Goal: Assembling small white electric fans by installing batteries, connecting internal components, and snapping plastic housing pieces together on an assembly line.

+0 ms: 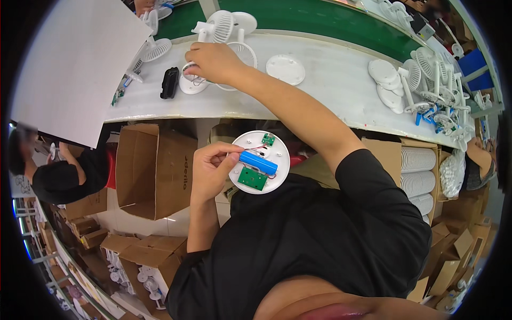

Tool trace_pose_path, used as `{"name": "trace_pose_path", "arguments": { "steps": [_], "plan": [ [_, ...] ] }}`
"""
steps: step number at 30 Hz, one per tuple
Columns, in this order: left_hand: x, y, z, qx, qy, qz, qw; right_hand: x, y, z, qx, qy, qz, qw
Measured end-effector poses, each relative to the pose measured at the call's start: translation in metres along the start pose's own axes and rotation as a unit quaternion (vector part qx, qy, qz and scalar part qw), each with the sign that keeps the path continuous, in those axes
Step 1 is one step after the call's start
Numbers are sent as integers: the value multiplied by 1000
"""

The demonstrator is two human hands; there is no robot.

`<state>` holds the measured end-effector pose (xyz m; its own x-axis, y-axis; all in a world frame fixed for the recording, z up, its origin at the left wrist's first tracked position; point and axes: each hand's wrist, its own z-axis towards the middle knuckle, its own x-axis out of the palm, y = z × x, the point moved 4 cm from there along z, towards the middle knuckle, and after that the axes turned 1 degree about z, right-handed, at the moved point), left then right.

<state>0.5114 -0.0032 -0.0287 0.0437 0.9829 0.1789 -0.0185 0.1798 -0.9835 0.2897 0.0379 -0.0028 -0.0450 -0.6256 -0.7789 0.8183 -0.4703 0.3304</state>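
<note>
My left hand (210, 168) is closed in a pinch at the left end of a blue cylindrical battery (258, 162). The battery lies across an open round white base (282, 173) held in front of my body. Inside the base are a green circuit board (252, 179), a smaller green board (268, 140) and thin wires. My right arm stretches across to the table, where my right hand (216, 63) has its fingers curled down over a small round white part (193, 86). Thin wires show beneath those fingers; what they grip is hidden.
A black case-like object (169, 82) lies on the white table (330, 90). White fans (221, 26) stand behind my right hand, a round white disc (286, 70) to its right. More discs (385, 77) and fans crowd the right end. An open cardboard box (154, 170) stands below the table.
</note>
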Motion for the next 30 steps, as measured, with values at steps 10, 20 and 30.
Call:
{"name": "trace_pose_path", "arguments": {
  "steps": [10,20,30],
  "plan": [
    [9,1,12,-12,3,-15,1000,-111,-90,-16,216,-332,492,775],
    [18,-6,40,29,-59,-69,995,-236,-174,-144,229,-168,96,954],
    [12,-20,62,51,-140,-105,983,-198,-114,-206,265,-75,-45,960]
  ]
}}
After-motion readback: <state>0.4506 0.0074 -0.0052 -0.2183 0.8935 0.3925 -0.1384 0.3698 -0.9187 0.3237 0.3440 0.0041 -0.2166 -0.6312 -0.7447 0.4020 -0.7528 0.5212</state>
